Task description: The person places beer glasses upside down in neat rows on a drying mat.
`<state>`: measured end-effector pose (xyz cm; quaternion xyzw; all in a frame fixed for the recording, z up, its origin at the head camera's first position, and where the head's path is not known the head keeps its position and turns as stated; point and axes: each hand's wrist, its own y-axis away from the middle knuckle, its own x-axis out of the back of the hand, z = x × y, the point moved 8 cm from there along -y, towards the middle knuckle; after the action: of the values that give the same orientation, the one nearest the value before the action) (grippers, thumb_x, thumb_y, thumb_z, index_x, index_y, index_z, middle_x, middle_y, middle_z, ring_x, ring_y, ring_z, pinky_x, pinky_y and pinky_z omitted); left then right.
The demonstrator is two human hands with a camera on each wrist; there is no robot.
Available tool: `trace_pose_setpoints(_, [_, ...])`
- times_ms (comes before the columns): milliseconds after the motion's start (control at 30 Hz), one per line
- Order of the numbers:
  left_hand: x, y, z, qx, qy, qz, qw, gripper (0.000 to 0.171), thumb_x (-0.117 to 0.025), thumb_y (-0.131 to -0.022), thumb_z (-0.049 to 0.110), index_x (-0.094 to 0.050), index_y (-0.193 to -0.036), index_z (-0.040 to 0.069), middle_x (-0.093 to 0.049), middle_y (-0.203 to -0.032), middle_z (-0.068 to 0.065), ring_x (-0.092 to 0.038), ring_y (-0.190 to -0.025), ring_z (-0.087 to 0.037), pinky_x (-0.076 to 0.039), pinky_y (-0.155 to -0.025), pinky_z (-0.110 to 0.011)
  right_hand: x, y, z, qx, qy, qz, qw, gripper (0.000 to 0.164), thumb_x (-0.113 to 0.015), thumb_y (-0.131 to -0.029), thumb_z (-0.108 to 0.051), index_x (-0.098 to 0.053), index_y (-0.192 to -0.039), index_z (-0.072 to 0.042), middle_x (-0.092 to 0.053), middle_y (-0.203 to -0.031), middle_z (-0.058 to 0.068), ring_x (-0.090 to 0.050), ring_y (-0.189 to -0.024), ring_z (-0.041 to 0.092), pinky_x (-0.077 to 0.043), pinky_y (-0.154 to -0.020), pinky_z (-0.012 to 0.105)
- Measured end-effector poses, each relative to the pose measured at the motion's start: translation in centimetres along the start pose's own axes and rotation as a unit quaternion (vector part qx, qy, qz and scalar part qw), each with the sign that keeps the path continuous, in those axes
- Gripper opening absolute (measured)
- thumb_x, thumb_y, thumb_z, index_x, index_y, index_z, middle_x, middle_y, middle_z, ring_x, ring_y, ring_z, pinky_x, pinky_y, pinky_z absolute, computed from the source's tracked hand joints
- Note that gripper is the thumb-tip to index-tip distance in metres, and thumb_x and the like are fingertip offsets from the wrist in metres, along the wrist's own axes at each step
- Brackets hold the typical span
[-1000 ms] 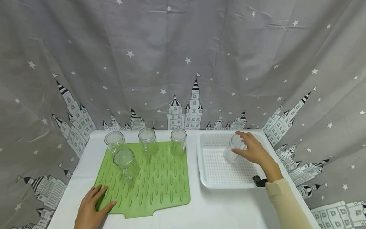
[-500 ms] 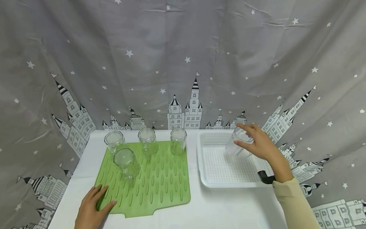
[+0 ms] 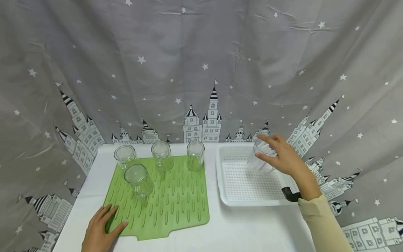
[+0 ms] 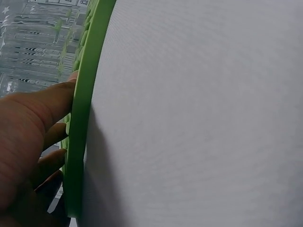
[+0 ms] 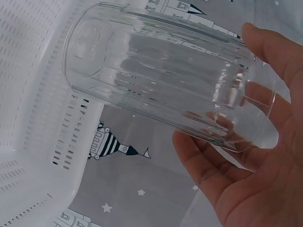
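In the head view, my right hand (image 3: 281, 157) holds a clear glass mug (image 3: 259, 164) over the back right of a white perforated basket (image 3: 221, 189). The right wrist view shows the thumb on one side of the mug (image 5: 156, 71) and the fingers round the other, close to its rim, with its base toward the basket. My left hand (image 3: 100, 229) rests at the front left corner of a green ridged mat (image 3: 176, 203), fingers loosely spread. In the left wrist view, its thumb and fingers touch the mat's edge (image 4: 85, 90).
Several clear glass mugs stand on the mat: one at back left (image 3: 125, 155), one at back middle (image 3: 162, 157), one at back right (image 3: 196, 157) and one farther forward (image 3: 139, 178). A grey patterned curtain (image 3: 163, 70) hangs behind the white-covered table (image 3: 245, 227).
My right hand and the mug have moved up and slightly right, then a little back left. My left hand and the mugs on the mat stay put.
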<state>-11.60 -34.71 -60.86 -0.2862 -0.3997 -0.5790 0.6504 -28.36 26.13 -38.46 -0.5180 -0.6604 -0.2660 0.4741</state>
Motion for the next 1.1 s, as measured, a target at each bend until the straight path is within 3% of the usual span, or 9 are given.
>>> trace_pose_setpoints(167, [-0.4, 0.0, -0.5, 0.020, -0.006, -0.027, 0.9994, 0.098, -0.076, -0.093, 0.063, -0.046, -0.159, -0.002, -0.033, -0.165, -0.037, -0.023, -0.152, -0.066, -0.025, -0.114, -0.089, -0.5, -0.2, -0.7, 0.004, 0.005, 0.006, 1.000, 0.072, -0.070, -0.102, -0.054, -0.045, -0.165, -0.030, -0.050, -0.149, 0.021, -0.064, -0.119, 0.040, -0.060, -0.093, 0.065])
trace_pose_setpoints(633, [-0.7, 0.1, -0.8, 0.026, -0.018, -0.042, 0.9986, 0.096, -0.074, -0.096, 0.061, -0.043, -0.160, -0.004, -0.030, -0.165, -0.038, -0.024, -0.149, -0.068, -0.026, -0.115, -0.089, -2.1, -0.8, -4.0, 0.034, 0.000, 0.002, 0.999, 0.073, -0.073, -0.099, -0.056, -0.047, -0.164, -0.035, -0.052, -0.149, 0.016, -0.069, -0.115, 0.037, -0.060, -0.094, 0.062])
trace_pose_setpoints(1100, [-0.4, -0.2, 0.0, 0.005, -0.033, -0.014, 0.9993, 0.093, -0.075, -0.096, 0.061, -0.047, -0.157, -0.003, -0.036, -0.162, -0.036, -0.029, -0.147, -0.067, -0.030, -0.113, -0.088, -3.7, -1.7, -9.1, 0.058, -0.028, -0.004, 0.998, 0.076, -0.073, -0.097, -0.062, -0.044, -0.164, -0.040, -0.054, -0.147, 0.009, -0.068, -0.117, 0.034, -0.061, -0.093, 0.059])
